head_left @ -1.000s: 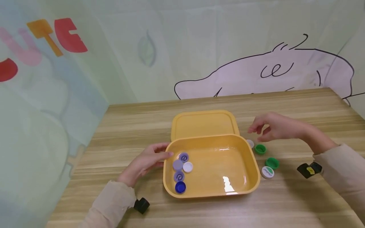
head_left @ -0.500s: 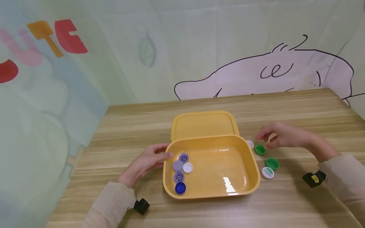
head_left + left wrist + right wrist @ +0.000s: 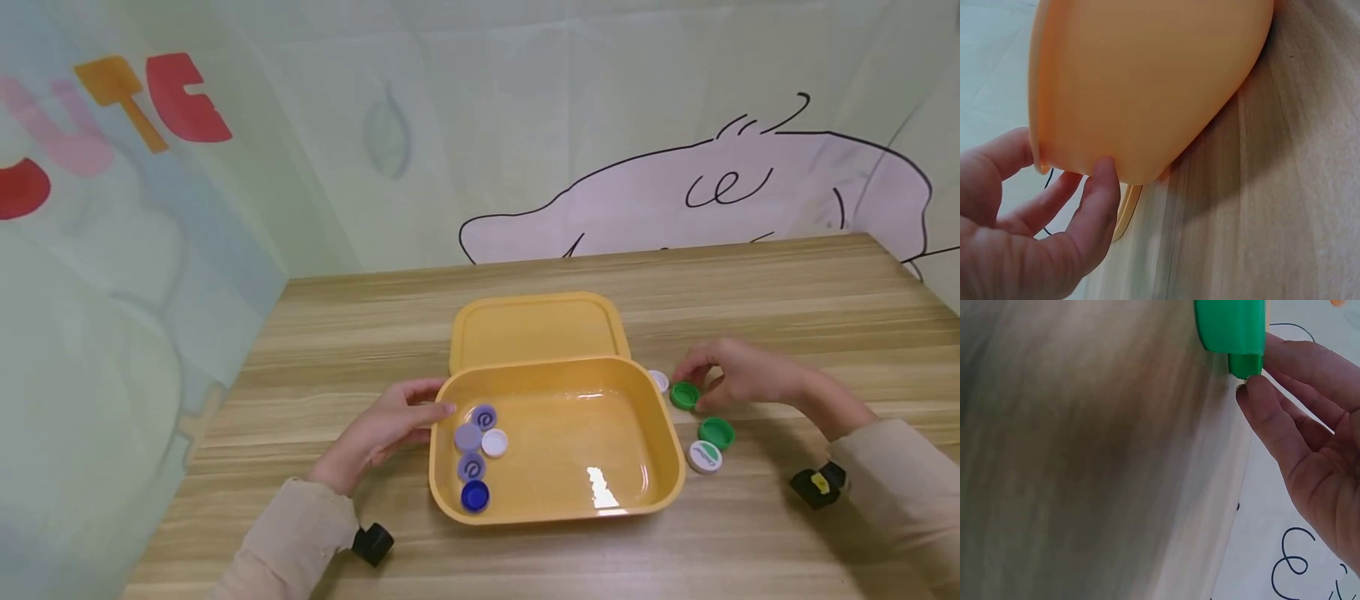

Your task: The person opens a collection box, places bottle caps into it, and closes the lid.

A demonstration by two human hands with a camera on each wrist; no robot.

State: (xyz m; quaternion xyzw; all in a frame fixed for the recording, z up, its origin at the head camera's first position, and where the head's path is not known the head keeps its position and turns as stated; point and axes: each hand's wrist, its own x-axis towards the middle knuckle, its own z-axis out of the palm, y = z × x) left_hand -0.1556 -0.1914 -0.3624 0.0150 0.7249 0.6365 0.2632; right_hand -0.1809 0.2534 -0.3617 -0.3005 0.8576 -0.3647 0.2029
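Observation:
My left hand [image 3: 390, 421] grips the left rim of a yellow plastic box [image 3: 555, 515], thumb over the edge and fingers against the outer wall [image 3: 1147, 81]. Inside, at the box's left end, lie several bottle caps: purple ones [image 3: 468, 437], a white one [image 3: 494, 443] and a dark blue one [image 3: 475, 497]. To the right of the box my right hand [image 3: 750, 372] pinches a green bottle cap [image 3: 684, 396] between thumb and fingers, low at the table. In the right wrist view the fingertips sit at this cap [image 3: 1245, 366], partly behind a nearer green cap [image 3: 1232, 325].
A yellow lid [image 3: 538, 332] lies behind the box, its front edge hidden by it. Beside the box's right wall are a white cap [image 3: 658, 381], a second green cap [image 3: 716, 432] and a white cap with green print [image 3: 705, 457]. A printed cloth [image 3: 315, 150] hangs behind the wooden table [image 3: 360, 325].
My right hand has come down and slightly right to the green cap and closed its fingers and thumb around it. The left hand and the box stay in place.

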